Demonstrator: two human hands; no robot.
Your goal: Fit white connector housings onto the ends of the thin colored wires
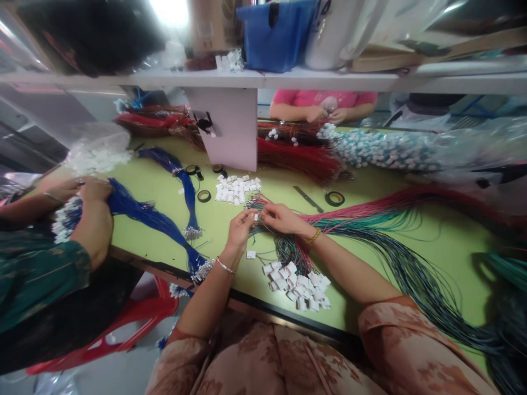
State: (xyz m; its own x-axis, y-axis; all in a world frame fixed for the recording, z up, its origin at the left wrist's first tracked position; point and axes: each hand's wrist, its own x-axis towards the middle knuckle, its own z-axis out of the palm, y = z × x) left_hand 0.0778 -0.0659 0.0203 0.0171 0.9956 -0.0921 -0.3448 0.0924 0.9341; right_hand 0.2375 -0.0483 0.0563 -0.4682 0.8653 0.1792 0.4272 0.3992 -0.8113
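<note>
Between the fingertips of my left hand point(241, 227) is a small white connector housing point(256, 217). My right hand point(282, 218) is pinched close beside it, apparently on a thin wire whose end is too small to make out clearly. Beneath and beyond my hands run long bundles of red wires point(370, 204), green wires point(362, 224) and black wires point(395, 249). A heap of white connectors point(298, 285) with wires attached lies nearer my body. One lone white connector point(251, 254) rests left of it. Past my hands is a pile of loose white housings point(236, 189).
Black tape rolls point(335, 198) and a dark flat blade-like strip point(308, 198) lie on the green table point(263, 323). At left a co-worker's hands point(94, 192) hold blue wires point(144, 216). A shelf point(370, 81) spans above; another person point(323, 104) sits opposite.
</note>
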